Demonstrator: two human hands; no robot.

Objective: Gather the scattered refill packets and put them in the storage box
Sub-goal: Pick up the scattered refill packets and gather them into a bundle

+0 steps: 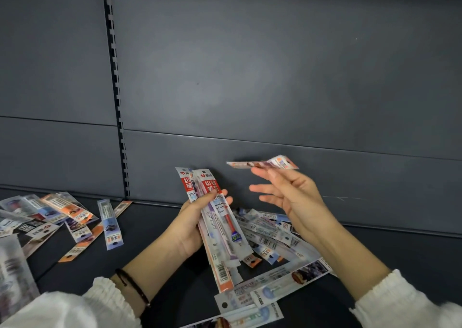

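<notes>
In front of you stands the dark grey metal back panel (275, 65) of a shelving unit, and below it the dark, flat shelf deck (155, 227) where the work lies. No storage box can be made out; a blurred pale shape at the lower left edge may or may not be it. The long, thin, glossy plastic refill packets are in two scatters: a loose fan at the far left of the deck (67, 210) and a thicker overlapping heap (270, 230) beneath and between your forearms. Judge them as very light, limp and slick; they will likely slide over one another and bow if lifted by one end, so take each across its width near the middle, or square several together before you close on them. Your left hand (190, 225) grips an upright bundle of red-topped and orange-edged packets (220, 227), fingers curled round its middle and thumb across the front. Your right hand (295, 197) is raised above the heap, pinching one orange-and-white packet (265, 163) at its upper fingertips, while its lower fingers are spread and touch nothing.
</notes>
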